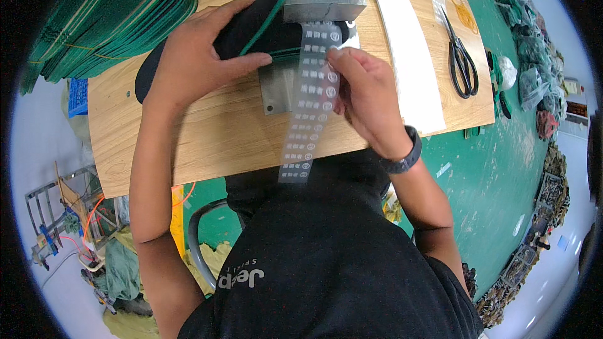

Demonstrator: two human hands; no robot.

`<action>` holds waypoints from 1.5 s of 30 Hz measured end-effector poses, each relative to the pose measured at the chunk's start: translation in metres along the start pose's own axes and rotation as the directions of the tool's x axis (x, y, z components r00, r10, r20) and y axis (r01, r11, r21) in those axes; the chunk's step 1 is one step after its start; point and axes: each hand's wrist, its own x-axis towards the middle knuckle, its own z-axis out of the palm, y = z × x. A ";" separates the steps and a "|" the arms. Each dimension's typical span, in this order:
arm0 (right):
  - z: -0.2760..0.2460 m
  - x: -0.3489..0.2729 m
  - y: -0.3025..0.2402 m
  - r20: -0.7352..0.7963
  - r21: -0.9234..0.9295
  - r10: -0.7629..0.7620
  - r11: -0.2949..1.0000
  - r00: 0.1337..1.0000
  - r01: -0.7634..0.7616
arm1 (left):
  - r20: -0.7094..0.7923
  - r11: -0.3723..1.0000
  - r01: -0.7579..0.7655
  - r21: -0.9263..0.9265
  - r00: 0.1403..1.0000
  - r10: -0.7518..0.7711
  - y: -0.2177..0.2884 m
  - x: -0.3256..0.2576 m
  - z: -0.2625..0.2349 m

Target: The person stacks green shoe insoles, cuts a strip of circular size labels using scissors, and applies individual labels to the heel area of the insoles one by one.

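Observation:
A long translucent strip [298,132] with rows of white printed labels hangs down over the table's near edge. My right hand [370,81] pinches its right edge between thumb and fingers. The strip's upper end lies beneath the metal block [323,9] of a small press, over a black insole part. My left hand [195,56] grips a black insole with a green edge [251,31] beside the press, thumb stretched to the right; some fingertips are hidden behind it. Below the block shows a flat metal base plate [276,91].
Tall stacks of green-edged insoles [125,19] stand at the far left. To the right lie a curved white sheet [408,56], black-handled scissors [461,66] and yellow rubber bands [465,12]. Filled plastic bags [534,85] line the floor at the right, beyond the wooden table [207,150].

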 end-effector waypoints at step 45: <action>0.009 0.000 -0.009 -0.090 0.037 0.092 0.995 0.992 -0.089 | 0.055 0.994 0.105 0.013 0.993 -0.105 0.008 0.002 0.000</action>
